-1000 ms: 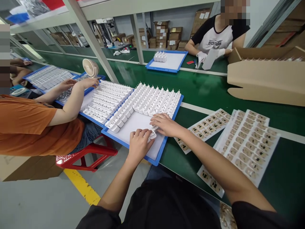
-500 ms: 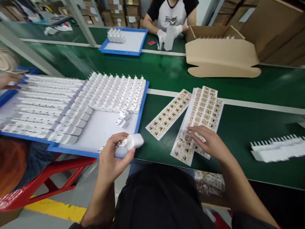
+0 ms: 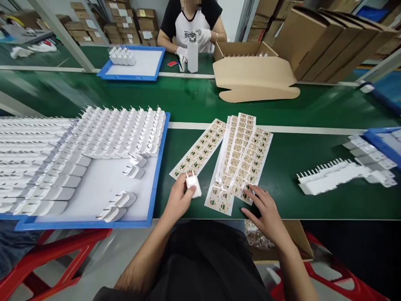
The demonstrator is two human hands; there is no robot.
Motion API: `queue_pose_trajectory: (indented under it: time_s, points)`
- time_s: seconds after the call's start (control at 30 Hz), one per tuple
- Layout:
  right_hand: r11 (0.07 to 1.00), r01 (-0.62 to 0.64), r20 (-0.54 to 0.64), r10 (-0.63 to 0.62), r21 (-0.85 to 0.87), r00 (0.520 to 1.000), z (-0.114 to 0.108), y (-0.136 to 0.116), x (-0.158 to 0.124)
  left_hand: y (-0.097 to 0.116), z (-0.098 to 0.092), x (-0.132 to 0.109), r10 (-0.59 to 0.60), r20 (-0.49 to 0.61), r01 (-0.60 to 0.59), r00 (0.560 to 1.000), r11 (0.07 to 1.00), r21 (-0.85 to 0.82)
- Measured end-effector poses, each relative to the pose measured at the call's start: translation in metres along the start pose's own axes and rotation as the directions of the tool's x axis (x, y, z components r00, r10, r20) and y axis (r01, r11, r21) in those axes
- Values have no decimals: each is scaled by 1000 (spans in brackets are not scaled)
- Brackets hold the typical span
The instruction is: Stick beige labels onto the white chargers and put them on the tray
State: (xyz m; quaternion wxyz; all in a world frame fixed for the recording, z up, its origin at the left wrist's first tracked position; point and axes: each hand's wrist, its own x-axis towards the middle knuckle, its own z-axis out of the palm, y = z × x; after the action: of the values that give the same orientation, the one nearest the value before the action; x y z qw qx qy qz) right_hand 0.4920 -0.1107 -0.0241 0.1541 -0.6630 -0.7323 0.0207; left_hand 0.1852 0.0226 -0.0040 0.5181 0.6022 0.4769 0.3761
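A white plug adapter (image 3: 193, 186) with metal prongs is gripped between the thumb and fingers of my left hand (image 3: 178, 198), just over the table's near part. My right hand (image 3: 261, 209) has its fingers spread, the tips at the lower end of a sticker sheet (image 3: 250, 165) printed with rows of tan labels. More sheets lie fanned and overlapping under and beside it, and a single sticker sheet (image 3: 200, 148) slants off to the left. Left of my hands, a blue-rimmed tray (image 3: 159, 167) holds many white plug adapters (image 3: 125, 129) in rows, with a few loose ones near its front.
More adapters (image 3: 332, 175) stand in a line at the right, by another blue tray (image 3: 371, 136). Across the green table (image 3: 194, 100), a gloved person (image 3: 194, 25) sits beside a bottle (image 3: 192, 54) and an open cardboard box (image 3: 253, 71). Red stools (image 3: 62, 255) stand below.
My left hand has moved right with the adapter, from the tray's edge to beside the sticker sheets. My right hand has drawn down toward the sheets' lower end. The view has shifted right.
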Motion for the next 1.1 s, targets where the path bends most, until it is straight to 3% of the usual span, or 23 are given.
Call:
queue_pose_trajectory:
  time_s: [0.1,0.23,0.47,0.6,0.73,0.9,0.97,1.0,1.1]
  points:
    - [1000,14,-49,-14,-1,999,-3,8,8,-3,-11,2,-49,-52,47,997,998,-39]
    - [999,37,-92,-40,-37,995,-8,18,17,-10,-20,-3,-57,-33,55,998,997,-59]
    - [993,45,-146,-62,-113,987,-6,17,19,-21,-14,-12,-129,-9,120,992,943,-311]
    - [987,65,-40,-71,-147,997,-5,4,10,-22,-13,-14,-122,47,131,991,927,-351]
    - [987,76,24,-74,-141,997,-9,2,-18,-24,-14,-15,-118,75,137,990,930,-341]
    - [994,96,-61,-100,-52,993,-24,19,-56,-27,-13,-16,-110,83,133,990,923,-361]
    - [1000,20,-146,-17,18,989,-31,21,-60,-27,-12,-17,-115,96,143,989,916,-374]
    - [997,-50,-230,62,58,971,-34,20,-59,-27,-11,-17,-118,103,148,988,915,-376]
    - [966,-176,-481,248,190,841,-37,3,-39,-25,-8,-16,-114,113,149,987,912,-383]
